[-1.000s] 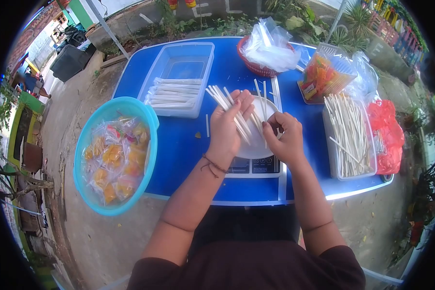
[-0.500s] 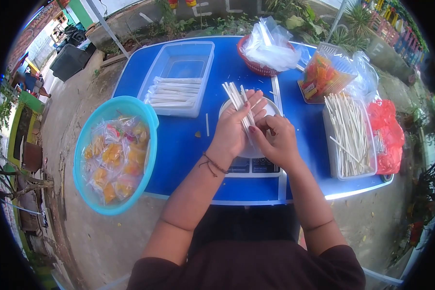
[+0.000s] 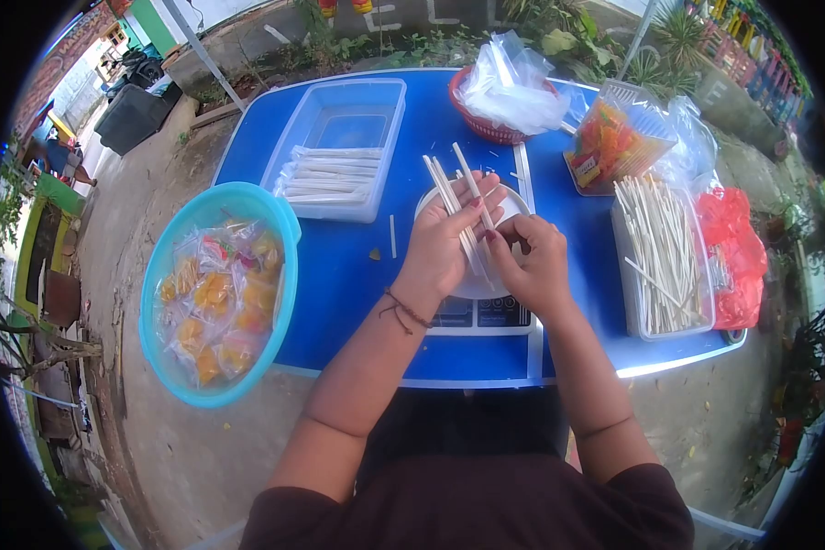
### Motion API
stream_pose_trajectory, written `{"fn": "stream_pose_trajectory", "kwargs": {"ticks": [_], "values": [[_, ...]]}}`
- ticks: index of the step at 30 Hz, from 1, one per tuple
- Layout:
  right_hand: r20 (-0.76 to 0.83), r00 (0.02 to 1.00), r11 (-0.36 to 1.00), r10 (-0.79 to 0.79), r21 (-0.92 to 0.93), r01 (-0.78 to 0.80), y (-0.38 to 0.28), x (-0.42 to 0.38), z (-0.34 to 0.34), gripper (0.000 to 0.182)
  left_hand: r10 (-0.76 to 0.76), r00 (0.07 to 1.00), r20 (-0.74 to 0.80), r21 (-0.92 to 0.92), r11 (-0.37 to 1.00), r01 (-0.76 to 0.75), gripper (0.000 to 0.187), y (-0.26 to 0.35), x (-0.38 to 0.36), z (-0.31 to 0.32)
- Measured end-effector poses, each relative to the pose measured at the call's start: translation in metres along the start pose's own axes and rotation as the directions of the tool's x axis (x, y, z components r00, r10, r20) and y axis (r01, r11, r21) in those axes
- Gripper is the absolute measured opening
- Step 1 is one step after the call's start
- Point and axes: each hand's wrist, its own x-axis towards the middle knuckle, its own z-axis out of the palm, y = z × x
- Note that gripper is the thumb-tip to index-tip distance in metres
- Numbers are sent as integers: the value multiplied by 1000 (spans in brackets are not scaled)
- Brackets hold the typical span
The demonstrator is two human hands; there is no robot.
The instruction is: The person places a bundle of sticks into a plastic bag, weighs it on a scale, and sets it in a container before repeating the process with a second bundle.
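My left hand [image 3: 440,247] is turned palm up, its thumb pressed over a small bundle of thin white sticks [image 3: 449,202]. One white stick [image 3: 468,174] stands apart from the bundle and slants across the fingers. At its lower part, my right hand [image 3: 533,261] pinches it between thumb and curled fingers. Below both hands is a digital kitchen scale [image 3: 454,316] with a round pale plate [image 3: 513,197], partly covered by the hands.
On the blue table [image 3: 357,321] a clear tub [image 3: 339,96] holds wrapped stick packs. A box of loose sticks [image 3: 665,261], a jar of orange pieces [image 3: 605,142] and a red basket of plastic bags [image 3: 486,124] stand rightward. A turquoise basin [image 3: 289,275] holds bagged snacks.
One stick has come apart from the bundle and now points up at a different slant, with my right fingers at its lower part. My left hand has hardly moved.
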Motion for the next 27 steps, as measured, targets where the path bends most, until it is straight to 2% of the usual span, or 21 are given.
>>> {"fn": "stream_pose_trajectory", "kwargs": {"ticks": [2, 8, 16, 27], "values": [[-26, 999, 999, -35, -43, 34, -2, 1, 0, 14, 8, 1000, -2, 18, 1000, -8, 36, 0, 0, 1], [-6, 1000, 998, 5, -55, -5, -3, 1, -2, 14, 20, 1000, -4, 73, 997, -20, 37, -2, 0, -3], [1, 998, 998, 62, 16, -62, 2, -1, 1, 13, 33, 998, -47, 90, 996, -29, 41, -2, -1, -4], [-53, 999, 1000, -4, -13, 4, 1, 0, -2, 13, 63, 994, -89, 74, 996, -56, 35, -3, 0, -6]]}}
